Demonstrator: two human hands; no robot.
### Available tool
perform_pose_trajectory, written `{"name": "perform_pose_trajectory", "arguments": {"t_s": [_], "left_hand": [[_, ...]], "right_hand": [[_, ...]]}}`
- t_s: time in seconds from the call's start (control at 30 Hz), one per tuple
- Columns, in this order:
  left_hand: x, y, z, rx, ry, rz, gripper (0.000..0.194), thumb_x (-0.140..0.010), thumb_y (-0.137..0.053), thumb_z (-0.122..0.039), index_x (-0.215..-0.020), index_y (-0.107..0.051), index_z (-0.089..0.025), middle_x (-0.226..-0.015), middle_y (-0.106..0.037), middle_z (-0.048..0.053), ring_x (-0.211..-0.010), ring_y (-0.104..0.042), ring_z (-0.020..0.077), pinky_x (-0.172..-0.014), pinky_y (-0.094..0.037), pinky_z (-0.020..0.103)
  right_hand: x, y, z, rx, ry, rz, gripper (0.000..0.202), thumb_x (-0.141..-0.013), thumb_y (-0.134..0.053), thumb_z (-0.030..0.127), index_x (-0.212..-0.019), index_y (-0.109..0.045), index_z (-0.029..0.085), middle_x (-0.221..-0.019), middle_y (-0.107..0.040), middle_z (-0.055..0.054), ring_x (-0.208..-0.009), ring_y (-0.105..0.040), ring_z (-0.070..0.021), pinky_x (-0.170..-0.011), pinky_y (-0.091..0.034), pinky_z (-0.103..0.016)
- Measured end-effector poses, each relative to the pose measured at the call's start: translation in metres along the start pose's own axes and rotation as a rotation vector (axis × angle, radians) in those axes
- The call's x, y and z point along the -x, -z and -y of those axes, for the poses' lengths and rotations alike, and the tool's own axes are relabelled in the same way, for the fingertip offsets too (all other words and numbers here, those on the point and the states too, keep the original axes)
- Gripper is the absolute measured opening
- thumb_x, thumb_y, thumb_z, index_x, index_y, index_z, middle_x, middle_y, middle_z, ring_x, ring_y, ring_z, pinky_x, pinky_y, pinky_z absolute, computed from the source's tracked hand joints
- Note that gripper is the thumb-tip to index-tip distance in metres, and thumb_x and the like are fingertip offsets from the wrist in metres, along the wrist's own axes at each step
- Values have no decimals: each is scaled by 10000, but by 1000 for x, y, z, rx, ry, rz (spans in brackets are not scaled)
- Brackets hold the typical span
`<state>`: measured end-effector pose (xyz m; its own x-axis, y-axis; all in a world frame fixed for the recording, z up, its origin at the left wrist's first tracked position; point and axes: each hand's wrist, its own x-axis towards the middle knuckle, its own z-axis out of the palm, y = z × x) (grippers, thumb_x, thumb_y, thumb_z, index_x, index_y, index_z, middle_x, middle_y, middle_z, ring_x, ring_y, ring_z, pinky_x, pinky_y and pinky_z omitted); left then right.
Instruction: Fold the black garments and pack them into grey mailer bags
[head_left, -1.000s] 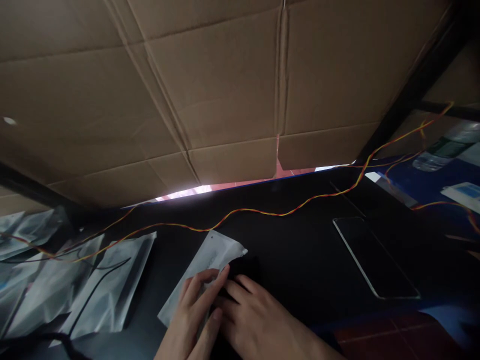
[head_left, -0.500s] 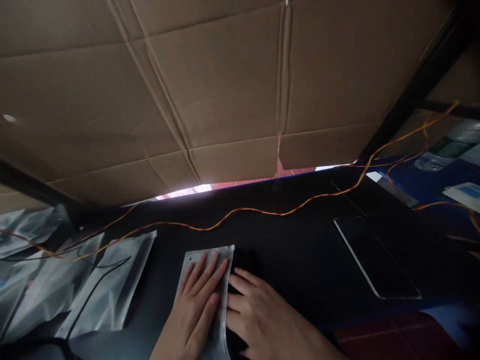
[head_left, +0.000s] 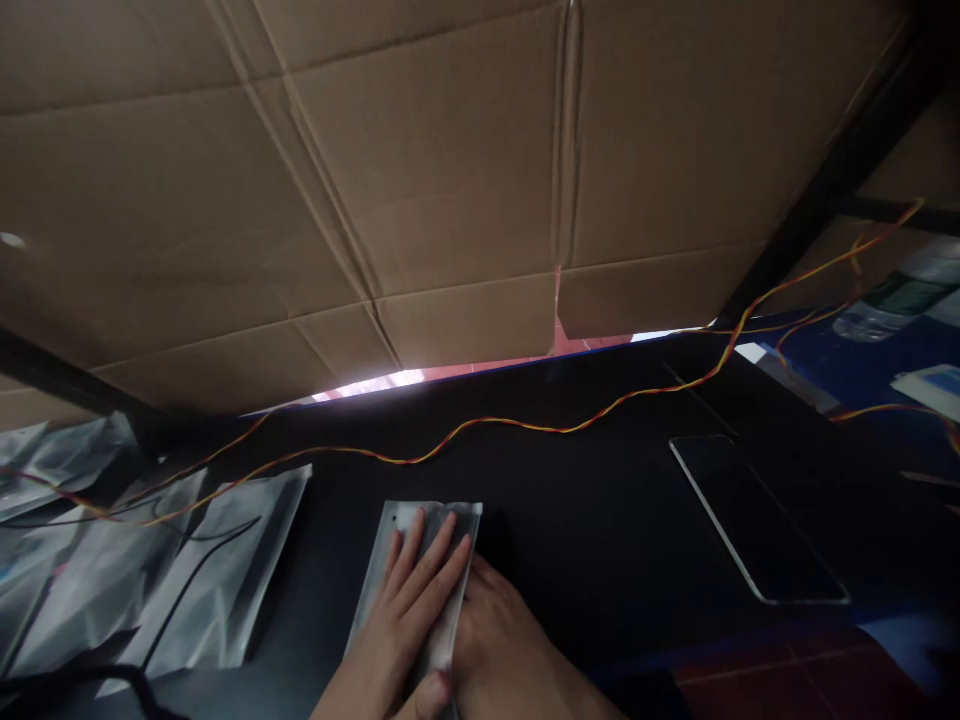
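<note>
A frosted zip bag [head_left: 469, 517] lies near the front of the black tabletop, its zip edge facing away from me. My left hand [head_left: 412, 610] rests flat on top of it with the fingers stretched out and a little apart. Against the bag's right edge is my right hand [head_left: 502, 640], partly overlapped by the bag and my left hand. Its fingers are mostly hidden, so I cannot see whether they grip the edge. What the bag holds cannot be made out.
Several similar frosted bags [head_left: 225, 580] lie at left, with a black cable [head_left: 187, 580] across them. A twisted red-yellow wire [head_left: 480, 420] crosses the table. A dark phone [head_left: 757, 520] lies at right, a plastic bottle [head_left: 885, 305] beyond. Cardboard [head_left: 450, 180] walls the back.
The bag and my left hand have shifted slightly right and toward me. My right hand has moved in closer, its fingers now going out of sight at the bag's edge.
</note>
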<state>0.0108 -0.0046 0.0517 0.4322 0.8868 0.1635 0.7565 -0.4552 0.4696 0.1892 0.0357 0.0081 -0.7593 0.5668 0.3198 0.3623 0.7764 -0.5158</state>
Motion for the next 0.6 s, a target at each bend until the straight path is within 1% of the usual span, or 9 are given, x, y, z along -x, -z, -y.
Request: {"name": "perform_pose_trajectory", "arguments": {"t_s": [0.03,0.07,0.17,0.23,0.3,0.37,0.47,0.53,0.6], "left_hand": [[0,0,1,4,1,-4,734,-1116,-263,-660,-1770,-169,-341,-1794,-282,85,-1684,-137,386,-1296,-212,730],[0,0,2,5,-6,-5,733,-1115,-256,-664,-1769,-178,-342,-1793,-291,83,-1684,-147,383,-1301,-207,724],[4,3,9,-7,-19,3,718,-1119,-261,-652,-1763,-212,-338,-1790,-311,85,-1667,-262,350,-1316,-281,636],[9,6,14,-34,-37,-4,712,-1123,-293,-637,-1761,-223,-329,-1785,-327,88,-1642,-344,319,-1294,-371,547],[12,7,17,-71,-43,-12,721,-1120,-335,-634,-1759,-230,-319,-1775,-349,91,-1631,-373,313,-1265,-422,513],[12,8,17,-88,-49,-3,748,-1110,-360,-653,-1761,-227,-310,-1765,-368,96,-1634,-362,330,-1259,-426,545],[6,9,11,-71,-60,10,819,-1084,-382,-711,-1768,-197,-300,-1761,-365,104,-1648,-317,366,-1279,-376,623],[0,10,4,-55,-56,15,854,-1065,-391,-747,-1768,-189,-307,-1760,-359,104,-1650,-299,385,-1299,-329,660],[-4,11,-2,-41,-45,16,864,-1054,-374,-774,-1766,-188,-322,-1757,-359,99,-1647,-299,396,-1316,-283,684]], "right_hand": [[0,4,2,-40,17,20,504,-1082,-607,282,-1563,-586,132,-1637,-543,-140,-1537,-508,-260,-1337,-378,-430],[0,11,3,-84,38,50,463,-1103,-593,285,-1542,-602,140,-1616,-570,-125,-1522,-524,-234,-1339,-370,-397],[6,37,2,-185,127,145,301,-1170,-525,297,-1366,-699,147,-1418,-722,-63,-1415,-604,-138,-1324,-344,-270],[12,52,-2,-167,171,152,304,-1195,-493,331,-1308,-715,158,-1398,-728,-28,-1455,-560,-113,-1340,-298,-244],[18,59,-8,-108,200,145,337,-1181,-531,402,-1371,-696,177,-1509,-664,-28,-1565,-446,-146,-1376,-248,-297],[21,56,-13,-51,212,151,341,-1155,-587,412,-1398,-694,198,-1539,-643,-37,-1595,-408,-187,-1389,-246,-364],[19,38,-16,11,202,145,248,-1129,-583,303,-1267,-753,185,-1371,-738,-49,-1506,-517,-189,-1370,-284,-366],[13,21,-13,20,170,87,254,-1110,-565,259,-1256,-754,172,-1343,-749,-68,-1480,-549,-193,-1371,-282,-371],[6,3,-9,-12,115,-7,313,-1099,-555,260,-1346,-716,156,-1397,-729,-91,-1474,-565,-199,-1363,-307,-383]]}}
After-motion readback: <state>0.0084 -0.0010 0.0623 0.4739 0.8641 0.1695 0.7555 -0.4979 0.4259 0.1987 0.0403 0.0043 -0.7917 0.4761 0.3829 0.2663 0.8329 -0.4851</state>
